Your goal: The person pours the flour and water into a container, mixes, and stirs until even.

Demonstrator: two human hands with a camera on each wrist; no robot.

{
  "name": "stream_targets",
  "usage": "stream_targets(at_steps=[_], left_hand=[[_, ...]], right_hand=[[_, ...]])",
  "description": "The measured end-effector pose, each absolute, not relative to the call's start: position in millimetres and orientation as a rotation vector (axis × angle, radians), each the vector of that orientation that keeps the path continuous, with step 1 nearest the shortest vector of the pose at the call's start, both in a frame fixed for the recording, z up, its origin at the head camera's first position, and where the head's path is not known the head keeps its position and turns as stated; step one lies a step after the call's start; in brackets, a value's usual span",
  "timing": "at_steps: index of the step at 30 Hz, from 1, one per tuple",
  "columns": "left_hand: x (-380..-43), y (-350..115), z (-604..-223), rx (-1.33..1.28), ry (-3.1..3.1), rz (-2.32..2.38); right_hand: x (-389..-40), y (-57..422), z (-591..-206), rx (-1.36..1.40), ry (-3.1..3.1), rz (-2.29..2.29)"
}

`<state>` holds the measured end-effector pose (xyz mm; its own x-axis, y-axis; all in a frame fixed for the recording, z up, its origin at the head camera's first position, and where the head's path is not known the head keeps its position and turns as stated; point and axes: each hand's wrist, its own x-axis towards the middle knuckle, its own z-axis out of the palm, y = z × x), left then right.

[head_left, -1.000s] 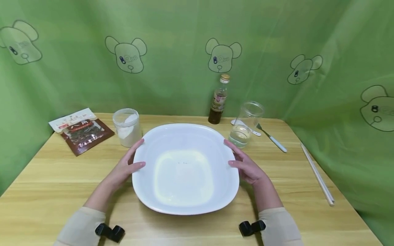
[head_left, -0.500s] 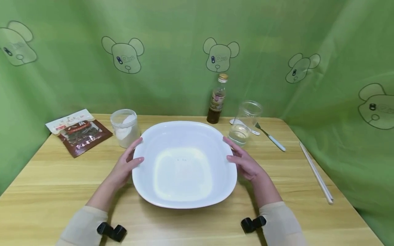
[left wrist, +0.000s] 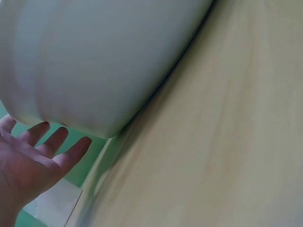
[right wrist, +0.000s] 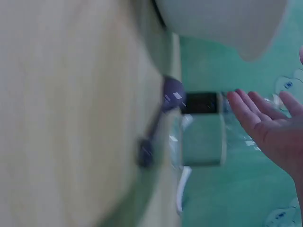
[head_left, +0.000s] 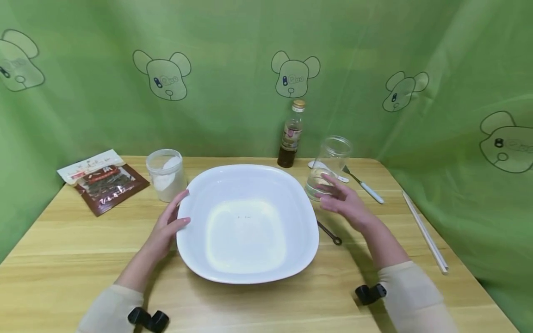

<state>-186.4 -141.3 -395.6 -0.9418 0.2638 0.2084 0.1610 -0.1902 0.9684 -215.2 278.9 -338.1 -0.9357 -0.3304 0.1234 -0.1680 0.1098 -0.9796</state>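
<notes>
A white basin [head_left: 247,231] sits near the front middle of the tabletop [head_left: 75,259], directly before the person. Its mouth faces up, and its slightly longer axis appears to run from side to side, across the person's line of sight. It is a rounded rectangle with softly bowed sides, a smooth glossy wall and a paler, squarish patch of light on its floor (a few tiny marks show there, too small to read).

The left hand [head_left: 167,224] grips the basin's left rim, the thumb hooked over the edge and the fingers spread along the outside. The right hand [head_left: 344,203] is well open, fingers parted and holding nothing; it hovers beyond the basin's right side, overlapping a clear jar [head_left: 334,155] part-filled with pale liquid in the head view.

The ringed handle of a dark spoon [head_left: 330,233] pokes out beside the basin's right edge; its rounded head shows in the right wrist view. Behind the basin stand a tub of white powder [head_left: 168,182] at left and a gold-capped bottle [head_left: 290,138] of dark liquid at right. A brown-and-white packet [head_left: 107,185] lies at far left, white chopsticks [head_left: 425,236] at far right.
</notes>
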Motion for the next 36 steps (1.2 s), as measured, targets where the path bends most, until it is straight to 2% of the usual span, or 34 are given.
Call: stream_targets(at_steps=[7, 14, 17, 23, 28, 36], left_hand=[[-181.8, -139.0, -398.2, 0.588, 1.920, 2.378], [-181.6, -138.4, -400.3, 0.603, 1.916, 2.410], [-181.5, -138.5, -399.7, 0.602, 1.920, 2.416], [-180.8, -139.4, -398.8, 0.598, 1.918, 2.424], [-180.8, -139.9, -399.1, 0.615, 1.915, 2.432], [-183.9, -136.7, -399.7, 0.620, 1.914, 2.408]], right_hand=[[-217.0, 296.6, -319.5, -0.409, 2.442, -2.293], [-236.3, 296.3, -321.3, 0.109, 2.755, -2.337], [-247.5, 295.6, -326.5, 0.209, 2.774, -2.245], [-270.5, 294.2, -342.0, 0.158, 2.779, -2.084], [-302.6, 301.7, -374.1, 0.111, 2.770, -2.036], [-326.9, 297.9, -396.9, 0.216, 2.779, -2.156]])
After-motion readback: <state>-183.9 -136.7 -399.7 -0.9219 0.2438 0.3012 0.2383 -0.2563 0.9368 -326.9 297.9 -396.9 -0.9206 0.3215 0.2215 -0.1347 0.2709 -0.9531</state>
